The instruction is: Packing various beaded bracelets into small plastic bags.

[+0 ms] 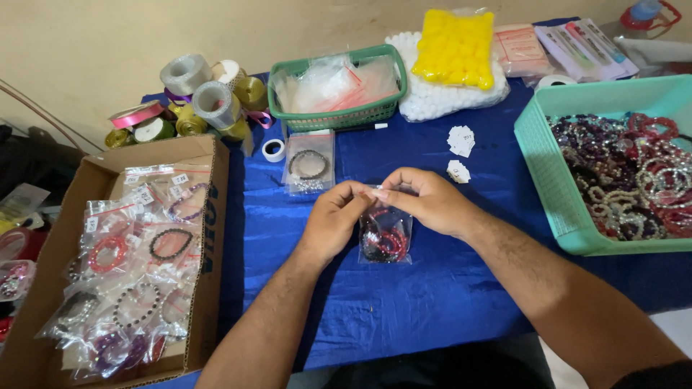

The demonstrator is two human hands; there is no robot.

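My left hand point(333, 220) and my right hand point(427, 199) meet over the blue cloth point(432, 288), both pinching the top edge of a small clear plastic bag point(386, 238). Inside the bag lie red and dark bead bracelets. The bag hangs just above the cloth. Beyond my hands lies another clear bag with a dark bracelet point(308, 164), flat on the cloth.
A cardboard box point(209, 238) at left holds several bagged bracelets. A teal basket point(548, 180) at right is full of loose bracelets. A green basket of empty bags point(339, 115), ribbon rolls point(209, 101), a tape roll point(274, 150), small paper tags point(461, 140) and yellow balls point(454, 47) sit behind.
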